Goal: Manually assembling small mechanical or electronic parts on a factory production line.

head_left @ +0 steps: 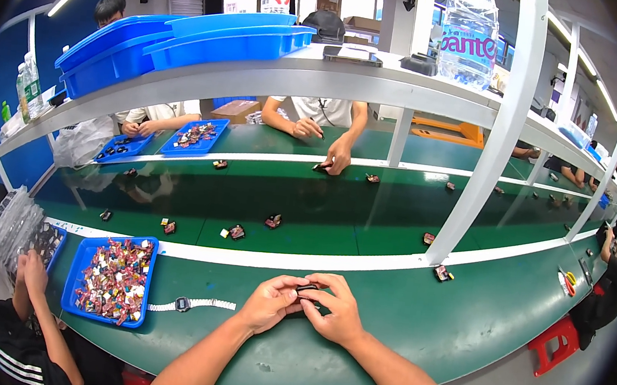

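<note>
We see a small dark part (307, 290) pinched between our left hand (272, 303) and right hand (337, 310), both closed on it just above the green tabletop (401, 315) near its front edge. A wristwatch (190, 303) lies flat toward the left, beside a blue tray (75, 273) (full of small colourful pieces).

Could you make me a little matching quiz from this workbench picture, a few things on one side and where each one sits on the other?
Things:
1. wristwatch
2. small dark part
3. big water bottle
4. blue tray of small parts

Places:
a. on the white upper shelf
b. pinched between the left hand and right hand
c. at the table's left end
d. flat on the table, right beside the tray

Pairs: 1-d, 2-b, 3-a, 4-c
</note>
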A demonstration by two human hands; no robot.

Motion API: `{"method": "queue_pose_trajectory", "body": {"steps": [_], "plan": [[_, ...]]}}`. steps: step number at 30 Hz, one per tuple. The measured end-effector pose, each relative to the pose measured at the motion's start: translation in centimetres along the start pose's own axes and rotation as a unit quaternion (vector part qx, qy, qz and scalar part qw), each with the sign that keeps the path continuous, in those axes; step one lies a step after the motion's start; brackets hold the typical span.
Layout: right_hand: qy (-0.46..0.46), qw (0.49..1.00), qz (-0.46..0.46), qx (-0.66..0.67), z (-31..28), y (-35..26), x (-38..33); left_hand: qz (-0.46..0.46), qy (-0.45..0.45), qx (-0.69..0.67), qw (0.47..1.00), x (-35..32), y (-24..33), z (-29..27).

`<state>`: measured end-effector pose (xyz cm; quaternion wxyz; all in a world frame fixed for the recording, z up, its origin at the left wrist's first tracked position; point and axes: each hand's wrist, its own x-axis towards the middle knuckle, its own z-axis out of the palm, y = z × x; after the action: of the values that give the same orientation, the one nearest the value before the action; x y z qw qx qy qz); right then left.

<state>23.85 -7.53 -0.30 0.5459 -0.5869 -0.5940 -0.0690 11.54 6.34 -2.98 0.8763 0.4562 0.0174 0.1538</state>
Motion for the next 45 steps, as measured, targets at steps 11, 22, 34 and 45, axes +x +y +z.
{"method": "queue_pose_trajectory", "body": {"steps": [11, 22, 34, 45], "plan": [[-0.023, 1.0, 0.008, 0.014, -0.4, -0.2, 0.4, 0.0, -0.011, 0.008, 1.0, 0.1, -0.3, -0.9], [-0.055, 0.994, 0.09, -0.031, -0.1, 0.7, 0.1, -0.028, 0.081, 0.041, 0.996, 0.1, -0.1, 0.8], [-0.025, 0.992, -0.008, -0.126, 0.3, -0.6, 0.1, -0.06, 0.103, 0.075, 0.99, -0.5, 0.2, 1.3], [-0.043, 0.987, 0.01, -0.157, 0.6, 0.1, -0.3, -0.025, 0.116, 0.126, 0.985, -0.1, -0.7, 1.6]]}}
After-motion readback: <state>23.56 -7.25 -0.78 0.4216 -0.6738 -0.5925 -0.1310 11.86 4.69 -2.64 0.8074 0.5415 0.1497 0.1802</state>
